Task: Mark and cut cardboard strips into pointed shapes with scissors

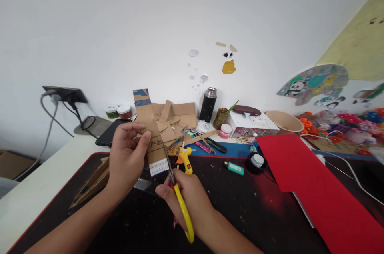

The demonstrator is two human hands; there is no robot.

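Note:
My left hand [128, 152] pinches a long strip of brown cardboard [148, 116] between thumb and fingers, holding it up above the dark mat. Blue printing marks its top end, and a white label with writing is at its lower end. In my right hand [192, 194] is a pair of scissors [183, 206] with yellow handles. Their blades point up along the strip's right edge; whether they bite into it I cannot tell. Just behind the blades lies a yellow glue gun [186, 160] on the mat.
Cardboard scraps [183, 116] pile up against the wall. A black bottle [209, 104], a box cutter [216, 145] and a green lighter [234, 168] lie or stand beyond my right hand. Red sheets [312, 182] cover the right side. A folded cardboard piece [91, 182] lies at left.

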